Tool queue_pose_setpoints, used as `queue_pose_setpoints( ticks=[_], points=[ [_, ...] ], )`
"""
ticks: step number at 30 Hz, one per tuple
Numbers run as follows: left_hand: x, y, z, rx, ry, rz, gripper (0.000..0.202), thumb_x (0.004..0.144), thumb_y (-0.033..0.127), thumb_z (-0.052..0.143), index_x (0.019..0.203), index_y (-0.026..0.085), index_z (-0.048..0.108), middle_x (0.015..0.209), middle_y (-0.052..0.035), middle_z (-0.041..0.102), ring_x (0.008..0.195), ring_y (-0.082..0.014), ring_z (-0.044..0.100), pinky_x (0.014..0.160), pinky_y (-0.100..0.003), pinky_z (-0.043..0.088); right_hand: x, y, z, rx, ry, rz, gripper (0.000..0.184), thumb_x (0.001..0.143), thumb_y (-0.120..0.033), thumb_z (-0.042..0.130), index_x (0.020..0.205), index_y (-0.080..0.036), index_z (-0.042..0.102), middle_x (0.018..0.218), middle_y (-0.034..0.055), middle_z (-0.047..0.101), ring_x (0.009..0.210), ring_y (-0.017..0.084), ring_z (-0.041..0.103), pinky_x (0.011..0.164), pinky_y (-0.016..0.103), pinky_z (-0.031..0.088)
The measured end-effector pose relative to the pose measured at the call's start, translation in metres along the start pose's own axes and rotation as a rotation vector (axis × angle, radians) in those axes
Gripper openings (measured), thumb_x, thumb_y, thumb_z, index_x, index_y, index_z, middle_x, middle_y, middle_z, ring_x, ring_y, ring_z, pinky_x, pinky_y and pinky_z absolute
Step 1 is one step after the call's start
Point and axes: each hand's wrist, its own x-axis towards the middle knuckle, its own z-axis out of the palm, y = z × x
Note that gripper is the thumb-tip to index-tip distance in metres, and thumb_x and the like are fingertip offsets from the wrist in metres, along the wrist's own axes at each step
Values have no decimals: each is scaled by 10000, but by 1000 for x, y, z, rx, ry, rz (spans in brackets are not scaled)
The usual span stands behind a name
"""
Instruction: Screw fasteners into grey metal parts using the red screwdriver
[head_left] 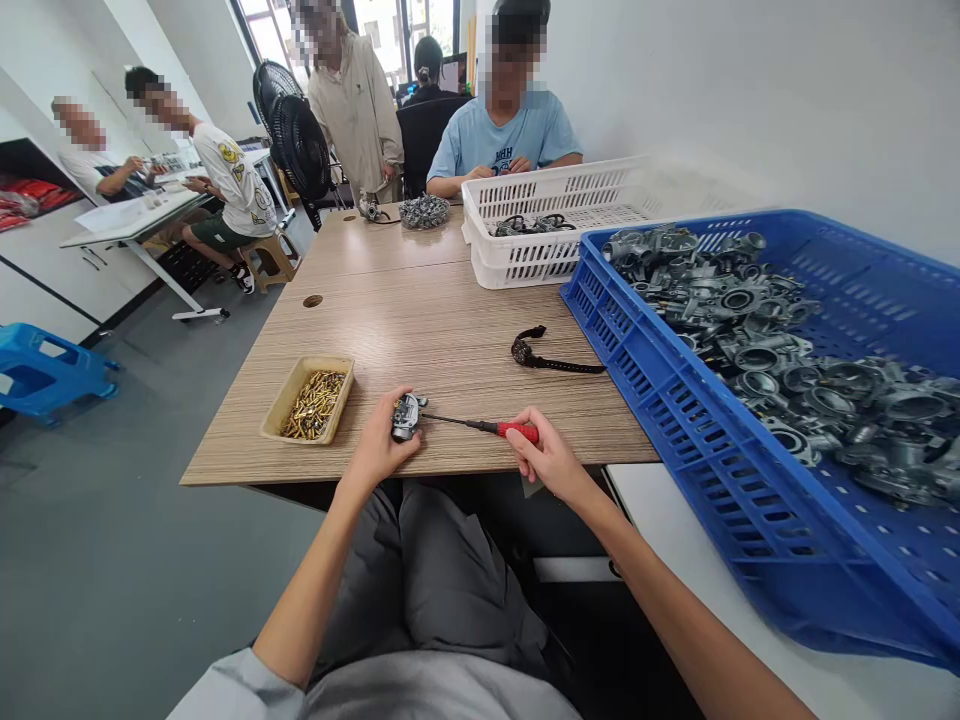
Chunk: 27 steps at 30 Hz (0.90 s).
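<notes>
The left hand [379, 445] curls closed around a small metal part [406, 417] at the counter's [420, 330] near edge; the right hand [547, 462] pinches a red-handled screwdriver [480, 425], tip touching the part.

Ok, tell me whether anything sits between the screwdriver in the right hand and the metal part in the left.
Nothing visible does. The red-handled screwdriver in the right hand reaches straight to the small grey metal part in the left hand. The tan tray of brass screws and black strap lie off that line.
</notes>
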Motion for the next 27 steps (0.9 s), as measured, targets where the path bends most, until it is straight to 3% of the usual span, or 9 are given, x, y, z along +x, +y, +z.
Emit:
queue_pose_setpoints(
  ticks=[10, 20, 27],
  points=[
    [1, 1, 0, -15, 3, 7, 688, 850, 159, 706, 1484, 238, 452, 1384, -123, 613, 1307, -279, 592, 1163, -458, 452, 2, 4, 6, 34, 43, 27, 449, 937, -687, 569, 849, -272, 422, 457, -110, 418, 380, 120, 395, 410, 247, 350],
    [0, 3, -1, -11, 7, -6, 684, 852, 171, 706, 1487, 233, 457, 1401, -129, 607, 1311, -280, 589, 1163, -457, 450, -1, -1, 0, 11, -7, 15, 406, 933, -609, 609, 1071, -254, 467, 511, -117, 488, 427, 136, 487, 441, 242, 387],
    [0, 2, 0, -10, 13, 11, 689, 848, 165, 706, 1484, 237, 454, 1402, -126, 611, 1319, -280, 588, 1170, -464, 448, 1, 4, 1, 26, 0, 8, 405, 929, -624, 607, 973, -262, 431, 502, -117, 488, 402, 124, 463, 422, 237, 362]
  ],
)
